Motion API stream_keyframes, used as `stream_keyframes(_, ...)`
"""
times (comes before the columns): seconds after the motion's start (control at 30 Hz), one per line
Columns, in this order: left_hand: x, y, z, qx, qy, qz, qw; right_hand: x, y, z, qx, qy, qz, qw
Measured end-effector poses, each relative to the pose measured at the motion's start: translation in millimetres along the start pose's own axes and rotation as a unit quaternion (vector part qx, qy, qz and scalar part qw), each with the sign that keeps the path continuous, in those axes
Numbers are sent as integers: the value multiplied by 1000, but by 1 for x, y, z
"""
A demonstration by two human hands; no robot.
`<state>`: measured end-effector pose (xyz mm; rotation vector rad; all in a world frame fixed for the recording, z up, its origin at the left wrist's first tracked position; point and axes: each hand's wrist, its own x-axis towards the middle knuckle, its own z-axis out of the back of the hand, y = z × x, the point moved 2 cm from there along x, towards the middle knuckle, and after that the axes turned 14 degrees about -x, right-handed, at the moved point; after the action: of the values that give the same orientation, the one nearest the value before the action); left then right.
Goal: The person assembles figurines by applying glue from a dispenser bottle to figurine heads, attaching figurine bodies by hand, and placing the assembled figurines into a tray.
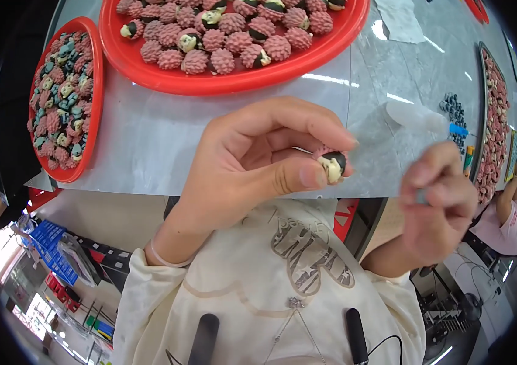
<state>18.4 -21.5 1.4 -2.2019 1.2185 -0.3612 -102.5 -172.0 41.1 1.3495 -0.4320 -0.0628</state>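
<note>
My left hand (240, 161) is raised over the table's near edge, pinching a small figurine (332, 166) between thumb and fingers. The figurine has a pink bumpy back, a cream face and a black band. To its right, my right hand (437, 210) is held up apart from it, smeared by motion. A tiny grey-blue piece (421, 196) shows between its thumb and fingers; its shape is too blurred to make out. Beyond my left hand lies a large red tray (210, 86) of similar pink figurines, some showing cream faces and black parts.
At left, a red tray (95, 115) holds pink figurines with grey-blue pieces. On the right are a whitish bottle (413, 115) with a blue tip, loose dark grey-blue pieces (453, 109) and another full tray (482, 121). A white sheet (399, 21) lies farther back. Another person (504, 222) sits at far right.
</note>
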Motion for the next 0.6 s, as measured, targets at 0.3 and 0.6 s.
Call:
stream_keyframes(0.3, 0, 1, 1, 0, -28, -11, 1000, 24, -5, -24, -146, 39, 74, 986)
stream_keyframes(0.6, 0, 0, -2, -14, -60, 12, 998, 16, -3, -33, -158, -48, 43, 985)
